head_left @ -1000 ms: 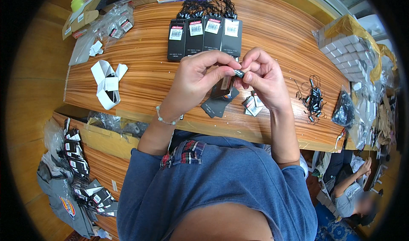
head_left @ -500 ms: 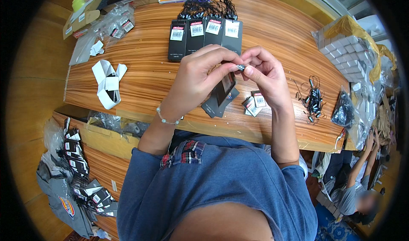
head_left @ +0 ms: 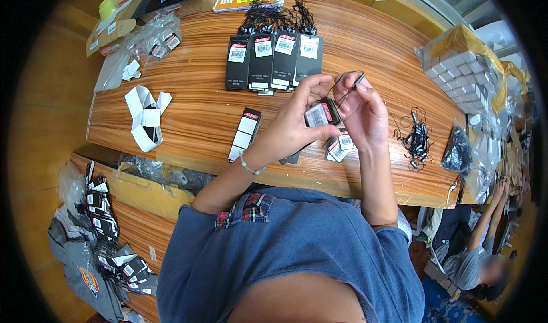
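My left hand [head_left: 294,117] grips a small black hang tag [head_left: 317,115] with a white barcode sticker, held above the table. My right hand [head_left: 368,111] pinches a thin black string with a dark plastic fastener [head_left: 358,80] at its end; the string runs down toward the tag. Whether it passes through the tag's hole is hidden by fingers. Below the hands lie several small stickered tags [head_left: 338,147], partly covered. To the left of my left wrist rests a long black tag [head_left: 245,134] with white panels. A heap of loose string fasteners [head_left: 419,139] sits right of my right forearm.
Overlapping rows of strung black tags [head_left: 273,66] lie beyond my hands. A coiled white label strip [head_left: 140,117] and plastic bags [head_left: 162,34] are on the left. Stacked small white boxes [head_left: 456,66] and a black bag [head_left: 458,147] line the right. Another person [head_left: 465,263] works at lower right.
My hands have moved apart from a shared pinch at the fastener. The right one now holds the fastener up, the left one the tag. The long panelled tag has come into view.
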`<state>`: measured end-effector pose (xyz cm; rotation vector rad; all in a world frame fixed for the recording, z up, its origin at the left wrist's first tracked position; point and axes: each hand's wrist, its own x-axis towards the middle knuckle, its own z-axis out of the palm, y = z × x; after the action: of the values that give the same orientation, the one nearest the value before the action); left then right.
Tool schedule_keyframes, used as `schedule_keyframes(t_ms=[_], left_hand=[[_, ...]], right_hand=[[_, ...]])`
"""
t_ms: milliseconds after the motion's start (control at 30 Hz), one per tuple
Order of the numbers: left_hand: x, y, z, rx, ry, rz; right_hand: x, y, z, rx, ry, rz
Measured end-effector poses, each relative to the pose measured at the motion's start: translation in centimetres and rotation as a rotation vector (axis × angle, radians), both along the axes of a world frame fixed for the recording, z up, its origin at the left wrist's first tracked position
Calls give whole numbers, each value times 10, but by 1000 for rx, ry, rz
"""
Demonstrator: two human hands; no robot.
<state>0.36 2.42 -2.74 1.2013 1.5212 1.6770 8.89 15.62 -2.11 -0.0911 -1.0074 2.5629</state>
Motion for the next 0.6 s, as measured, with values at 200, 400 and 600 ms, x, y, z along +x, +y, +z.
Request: schedule_keyframes(t_ms=[200,400,600], left_hand=[[-4,5,-9,-117,-1,-18],[1,12,-17,-44,-231,-123],[0,21,-18,-143,-193,-263]], right_hand=[[9,20,2,72,-20,0],[14,55,26,150,72,-170],[26,89,44,147,216,-177]])
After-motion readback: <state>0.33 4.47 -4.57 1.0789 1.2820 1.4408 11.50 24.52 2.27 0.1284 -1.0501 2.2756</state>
